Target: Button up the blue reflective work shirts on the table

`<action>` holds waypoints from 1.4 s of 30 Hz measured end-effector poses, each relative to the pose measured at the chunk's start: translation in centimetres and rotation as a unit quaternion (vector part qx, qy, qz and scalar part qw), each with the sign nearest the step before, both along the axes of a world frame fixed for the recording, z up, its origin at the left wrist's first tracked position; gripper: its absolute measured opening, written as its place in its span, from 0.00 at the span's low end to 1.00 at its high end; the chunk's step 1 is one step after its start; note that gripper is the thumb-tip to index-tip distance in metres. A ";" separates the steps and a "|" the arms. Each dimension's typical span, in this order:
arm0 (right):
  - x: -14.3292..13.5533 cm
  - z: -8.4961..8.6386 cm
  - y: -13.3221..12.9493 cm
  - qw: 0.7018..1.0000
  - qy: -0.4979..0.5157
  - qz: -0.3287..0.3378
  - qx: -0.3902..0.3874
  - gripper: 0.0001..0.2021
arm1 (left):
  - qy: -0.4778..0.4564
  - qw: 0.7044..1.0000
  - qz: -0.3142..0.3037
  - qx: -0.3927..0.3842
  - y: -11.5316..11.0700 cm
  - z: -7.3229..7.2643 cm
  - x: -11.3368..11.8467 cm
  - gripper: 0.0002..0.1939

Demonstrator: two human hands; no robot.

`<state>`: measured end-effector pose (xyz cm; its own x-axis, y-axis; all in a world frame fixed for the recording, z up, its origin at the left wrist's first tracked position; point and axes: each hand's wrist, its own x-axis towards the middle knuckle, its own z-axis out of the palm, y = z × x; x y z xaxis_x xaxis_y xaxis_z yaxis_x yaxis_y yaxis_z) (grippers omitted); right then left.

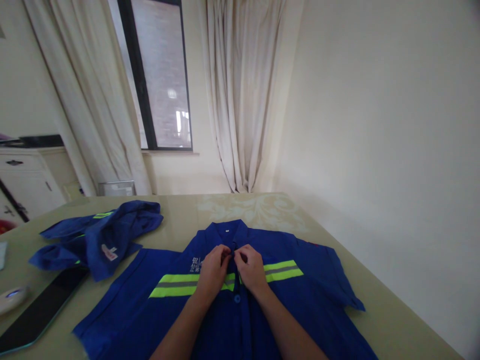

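Note:
A blue short-sleeved work shirt point(300, 310) lies spread face up on the table, its collar pointing away from me. Yellow-green bands with a grey stripe cross its chest, and white lettering sits on the left side. At the front opening just below the collar, my left hand point(215, 267) pinches one edge of the placket. Close beside it, my right hand point(250, 267) pinches the other edge. The fingertips of both hands nearly meet, and they hide whatever is between them. A blue button point(237, 298) shows lower on the placket, under my hands.
A second blue garment point(112, 235) lies crumpled on the table point(180, 215) at the left. Beside it are a dark flat panel point(41, 312) and a white rounded device point(13, 299). A wall point(393, 175) runs along the right edge; a curtain point(240, 100) hangs behind.

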<state>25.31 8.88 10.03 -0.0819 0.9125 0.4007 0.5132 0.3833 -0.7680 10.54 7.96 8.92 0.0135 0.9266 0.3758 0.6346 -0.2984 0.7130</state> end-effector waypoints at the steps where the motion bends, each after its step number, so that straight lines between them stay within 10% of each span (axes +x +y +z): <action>1: 0.1 -0.1 0.2 1.000 0.008 -0.002 -0.008 0.10 | -0.003 1.000 -0.001 0.001 0.0 0.0 0.0 0.08; 18: 0.1 -0.4 0.7 0.999 0.046 -0.010 -0.018 0.03 | -0.031 0.998 0.004 -0.053 0.5 0.3 -0.5 0.10; 31: 0.6 -1.7 2.5 0.972 0.160 -0.023 -0.168 0.06 | 0.074 0.995 -0.063 -0.003 -0.1 0.7 -0.4 0.12; 42: 0.2 -1.6 1.6 0.948 0.249 0.010 -0.199 0.17 | 0.092 0.995 0.016 -0.018 0.4 -0.2 -1.2 0.16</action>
